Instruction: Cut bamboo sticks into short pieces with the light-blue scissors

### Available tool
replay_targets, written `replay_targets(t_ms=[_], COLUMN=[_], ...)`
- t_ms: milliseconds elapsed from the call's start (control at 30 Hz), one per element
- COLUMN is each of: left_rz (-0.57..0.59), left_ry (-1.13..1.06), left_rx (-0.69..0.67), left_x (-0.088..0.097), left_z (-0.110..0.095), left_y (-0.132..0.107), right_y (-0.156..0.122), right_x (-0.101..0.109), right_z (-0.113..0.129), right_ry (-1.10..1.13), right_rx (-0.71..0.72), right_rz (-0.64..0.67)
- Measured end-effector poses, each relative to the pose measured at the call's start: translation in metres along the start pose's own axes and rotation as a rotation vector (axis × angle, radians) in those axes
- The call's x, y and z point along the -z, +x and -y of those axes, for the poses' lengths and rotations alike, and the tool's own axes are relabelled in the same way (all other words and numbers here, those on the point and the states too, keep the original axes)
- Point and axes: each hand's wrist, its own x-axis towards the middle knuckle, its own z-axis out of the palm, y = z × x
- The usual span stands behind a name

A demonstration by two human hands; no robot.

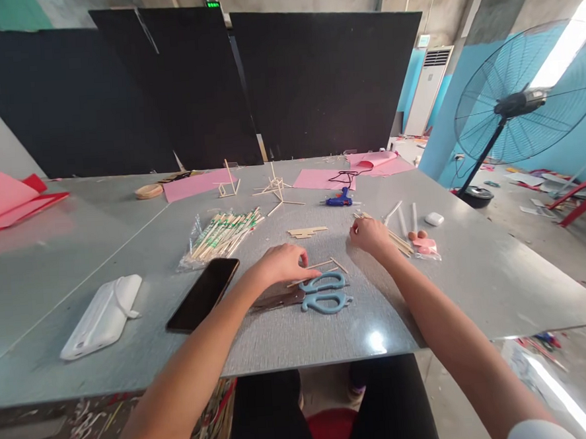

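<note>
My left hand (286, 263) is low over the table, its thumb and fingers apart, beside a few short wooden sticks (320, 265). Just below it lie scissors with light blue handles (325, 302), their blades pointing left. My right hand (370, 233) is closed at the fingertips, next to a bunch of thin wooden sticks (401, 243) that runs partly behind it; what it pinches, if anything, is hidden. Between and beyond the hands lies a small group of flat sticks (306, 232). Farther back stand small stick frames (273, 184) and a blue glue gun (340, 199).
A plastic bag of sticks (224, 233), a dark phone (203, 294) and a white case (103, 317) lie to the left. Clear glue sticks (414, 217), a small white case (434, 219) and a pink packet (426, 246) lie right. Pink sheets (199, 184) are at the back.
</note>
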Motion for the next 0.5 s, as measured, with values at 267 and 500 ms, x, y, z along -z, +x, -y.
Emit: replay_targets(t_ms=[267, 500], left_rz=[-0.003, 0.053], left_ry=[0.025, 0.027], left_rx=[-0.009, -0.04], left_x=[-0.003, 0.006], left_z=[0.004, 0.005], left_y=[0.002, -0.002], right_y=[-0.015, -0.018], right_x=[0.013, 0.004], right_z=[0.016, 0.02], right_ry=[0.01, -0.022], right_rx=[0.241, 0.257], right_rz=[0.328, 0.337])
